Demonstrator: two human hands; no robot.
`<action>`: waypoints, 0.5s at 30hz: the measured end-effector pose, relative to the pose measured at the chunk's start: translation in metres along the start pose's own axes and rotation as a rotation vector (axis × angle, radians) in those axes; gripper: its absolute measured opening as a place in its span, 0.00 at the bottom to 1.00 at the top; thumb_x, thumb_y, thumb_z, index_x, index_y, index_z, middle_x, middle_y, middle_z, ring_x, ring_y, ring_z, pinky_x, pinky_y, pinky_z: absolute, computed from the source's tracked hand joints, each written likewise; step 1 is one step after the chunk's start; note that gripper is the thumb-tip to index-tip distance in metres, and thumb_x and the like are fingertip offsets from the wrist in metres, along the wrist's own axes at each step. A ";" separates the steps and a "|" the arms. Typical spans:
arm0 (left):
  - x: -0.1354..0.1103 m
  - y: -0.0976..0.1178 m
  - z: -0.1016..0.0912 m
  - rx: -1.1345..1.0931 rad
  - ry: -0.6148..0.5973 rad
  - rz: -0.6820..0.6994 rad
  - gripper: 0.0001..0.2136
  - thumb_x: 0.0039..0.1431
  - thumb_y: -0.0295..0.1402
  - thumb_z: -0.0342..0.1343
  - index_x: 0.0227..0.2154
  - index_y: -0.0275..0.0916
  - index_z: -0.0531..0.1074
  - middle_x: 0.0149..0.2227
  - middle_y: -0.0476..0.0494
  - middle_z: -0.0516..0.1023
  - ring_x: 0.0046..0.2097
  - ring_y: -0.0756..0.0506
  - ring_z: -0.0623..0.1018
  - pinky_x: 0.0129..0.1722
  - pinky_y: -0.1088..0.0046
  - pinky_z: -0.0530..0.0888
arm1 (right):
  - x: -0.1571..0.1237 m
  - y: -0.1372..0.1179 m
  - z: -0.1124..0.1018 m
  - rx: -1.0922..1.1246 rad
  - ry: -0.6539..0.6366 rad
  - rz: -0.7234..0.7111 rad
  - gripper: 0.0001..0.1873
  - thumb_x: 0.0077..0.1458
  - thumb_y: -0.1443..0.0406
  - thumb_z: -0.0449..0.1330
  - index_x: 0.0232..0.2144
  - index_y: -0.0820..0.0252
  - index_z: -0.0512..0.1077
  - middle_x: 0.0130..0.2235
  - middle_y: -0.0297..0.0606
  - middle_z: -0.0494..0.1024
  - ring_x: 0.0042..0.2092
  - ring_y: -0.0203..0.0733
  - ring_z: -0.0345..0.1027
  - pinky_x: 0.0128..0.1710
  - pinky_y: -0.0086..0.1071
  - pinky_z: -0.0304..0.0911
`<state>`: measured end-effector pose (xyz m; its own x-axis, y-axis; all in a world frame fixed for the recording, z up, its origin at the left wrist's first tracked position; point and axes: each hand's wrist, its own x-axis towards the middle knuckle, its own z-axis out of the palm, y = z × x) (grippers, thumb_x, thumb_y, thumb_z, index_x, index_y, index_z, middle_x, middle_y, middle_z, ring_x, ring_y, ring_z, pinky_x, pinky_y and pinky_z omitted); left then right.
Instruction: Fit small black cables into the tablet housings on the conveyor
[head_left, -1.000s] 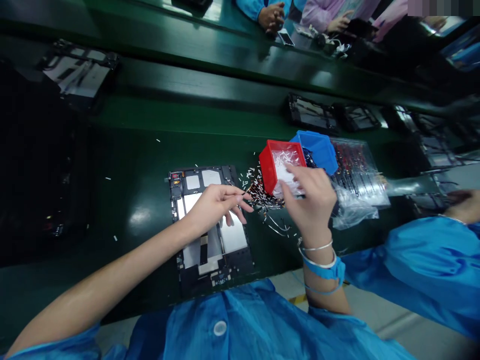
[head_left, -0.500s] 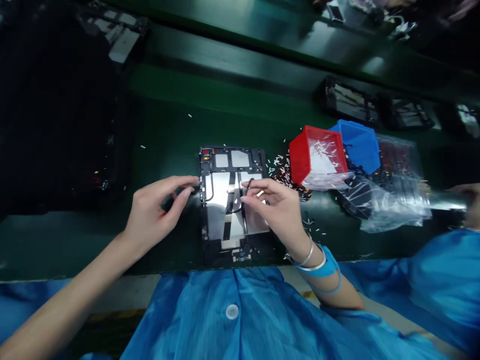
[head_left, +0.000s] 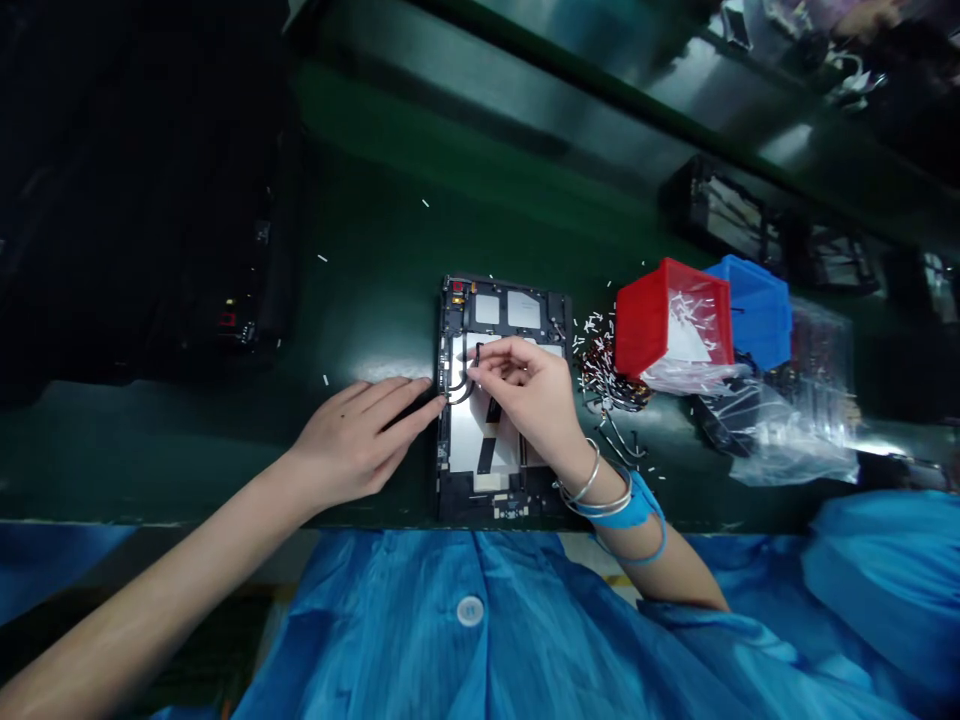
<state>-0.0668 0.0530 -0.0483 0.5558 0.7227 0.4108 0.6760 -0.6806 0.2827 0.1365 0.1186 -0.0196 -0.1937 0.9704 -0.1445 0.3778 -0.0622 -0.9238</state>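
Black cable [head_left: 478, 353] pinched in right hand [head_left: 538, 393], left hand [head_left: 352, 437] palm-down, unclenched, outstretched to opened tablet [head_left: 466, 438]

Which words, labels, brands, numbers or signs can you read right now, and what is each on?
None can be read.
Open tablet: any print on its parts is too small or blurred.
Red box, blue box: no lettering can be made out.
Clear bag: no readable print.

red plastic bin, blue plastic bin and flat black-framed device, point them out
Red plastic bin [head_left: 642, 320], head view: left outer wall
Blue plastic bin [head_left: 766, 325], head view: right part of wall
Flat black-framed device [head_left: 465, 440], head view: silver panel
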 end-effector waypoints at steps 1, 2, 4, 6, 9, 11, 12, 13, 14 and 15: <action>0.000 0.000 0.000 0.003 -0.001 0.010 0.16 0.59 0.23 0.48 0.49 0.33 0.72 0.48 0.32 0.77 0.48 0.37 0.78 0.41 0.61 0.77 | 0.000 -0.001 0.000 -0.029 -0.012 -0.007 0.05 0.45 0.70 0.64 0.29 0.60 0.75 0.26 0.31 0.77 0.28 0.31 0.68 0.27 0.27 0.62; -0.001 0.000 0.001 0.007 -0.003 0.019 0.16 0.58 0.22 0.49 0.49 0.32 0.72 0.48 0.31 0.77 0.47 0.36 0.78 0.40 0.61 0.77 | 0.001 -0.001 0.000 -0.052 -0.020 -0.013 0.05 0.46 0.70 0.63 0.29 0.60 0.75 0.26 0.31 0.77 0.28 0.31 0.68 0.27 0.27 0.61; -0.002 0.000 0.002 0.023 -0.005 0.034 0.16 0.58 0.22 0.49 0.48 0.31 0.72 0.48 0.30 0.77 0.47 0.36 0.78 0.41 0.61 0.77 | 0.002 -0.002 -0.001 -0.079 -0.027 -0.021 0.05 0.46 0.71 0.63 0.29 0.60 0.75 0.27 0.31 0.77 0.28 0.31 0.68 0.27 0.27 0.61; -0.003 0.000 0.002 0.055 0.007 0.047 0.17 0.57 0.21 0.50 0.49 0.32 0.72 0.48 0.31 0.77 0.48 0.36 0.78 0.41 0.62 0.77 | 0.003 -0.003 -0.001 -0.091 -0.023 -0.029 0.04 0.47 0.70 0.63 0.29 0.59 0.74 0.27 0.31 0.78 0.28 0.31 0.68 0.27 0.27 0.61; -0.004 0.001 0.001 0.125 0.006 0.058 0.18 0.57 0.21 0.50 0.50 0.36 0.72 0.50 0.34 0.76 0.49 0.38 0.78 0.40 0.65 0.76 | 0.005 -0.003 -0.001 -0.098 -0.020 -0.037 0.02 0.48 0.70 0.63 0.27 0.59 0.74 0.27 0.31 0.78 0.28 0.31 0.68 0.26 0.27 0.61; -0.005 0.002 0.000 0.176 -0.016 0.046 0.19 0.57 0.21 0.49 0.50 0.40 0.72 0.51 0.37 0.76 0.49 0.40 0.78 0.40 0.67 0.76 | 0.005 -0.002 -0.001 -0.095 -0.020 -0.048 0.01 0.48 0.70 0.63 0.27 0.60 0.74 0.28 0.32 0.78 0.28 0.31 0.68 0.27 0.27 0.62; -0.004 0.003 0.000 0.198 -0.023 0.038 0.19 0.57 0.21 0.49 0.50 0.40 0.72 0.51 0.38 0.76 0.49 0.40 0.78 0.39 0.67 0.76 | 0.005 -0.002 -0.001 -0.093 -0.020 -0.054 0.01 0.48 0.70 0.63 0.27 0.60 0.73 0.29 0.32 0.78 0.28 0.31 0.69 0.27 0.27 0.62; -0.004 0.003 0.000 0.217 -0.021 0.032 0.19 0.58 0.21 0.49 0.51 0.40 0.72 0.51 0.38 0.76 0.49 0.40 0.78 0.39 0.67 0.76 | 0.005 -0.001 0.000 -0.093 -0.018 -0.060 0.02 0.48 0.70 0.63 0.27 0.60 0.73 0.29 0.32 0.78 0.29 0.31 0.69 0.27 0.27 0.62; -0.003 0.003 0.000 0.232 -0.016 0.030 0.19 0.58 0.21 0.49 0.51 0.40 0.72 0.51 0.37 0.76 0.48 0.40 0.78 0.39 0.67 0.76 | 0.005 -0.001 -0.001 -0.096 -0.016 -0.065 0.02 0.48 0.70 0.63 0.27 0.60 0.73 0.29 0.32 0.78 0.29 0.31 0.69 0.27 0.27 0.62; -0.002 0.004 0.000 0.242 -0.010 0.033 0.19 0.58 0.21 0.50 0.51 0.39 0.71 0.51 0.37 0.76 0.48 0.40 0.78 0.38 0.67 0.76 | 0.005 -0.001 -0.001 -0.105 -0.016 -0.071 0.02 0.48 0.70 0.62 0.28 0.60 0.74 0.29 0.32 0.78 0.28 0.31 0.69 0.27 0.27 0.62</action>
<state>-0.0656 0.0489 -0.0482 0.5836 0.7025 0.4073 0.7529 -0.6561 0.0526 0.1359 0.1237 -0.0187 -0.2375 0.9675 -0.0869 0.4552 0.0318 -0.8898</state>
